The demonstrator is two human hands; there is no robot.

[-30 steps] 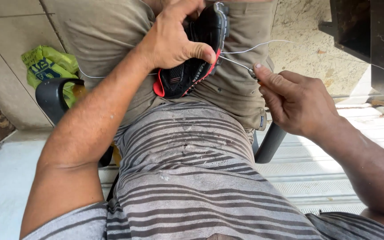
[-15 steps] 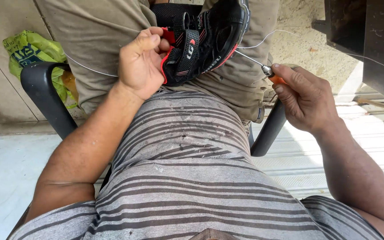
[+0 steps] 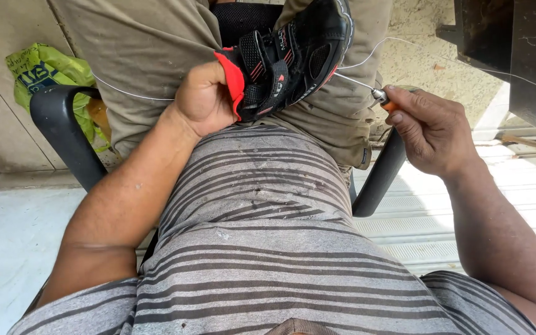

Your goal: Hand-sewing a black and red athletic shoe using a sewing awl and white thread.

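Sitting on a dark chair [image 3: 63, 133] over pale flooring — left hand [image 3: 203, 99] clamping a black-and-red shoe [image 3: 293, 56] on the lap, right hand [image 3: 432, 127] pinching an orange-handled awl [image 3: 379, 95] just right of it — thin thread [image 3: 373, 53] trailing far right.

Torso: short-sleeved T-shirt [image 3: 268, 248], grey with darker horizontal stripes of uneven width; small pale specks and stains across the belly area. Sleeve hems visible at the lower left and lower right corners of the head view. Legs: khaki trousers [image 3: 150, 56], loose, creased, with a hemmed edge and small tag on the right leg. Left hand [image 3: 203, 99] and right hand [image 3: 432, 127]: bare, no rings, watch or gloves. Forearms uncovered.
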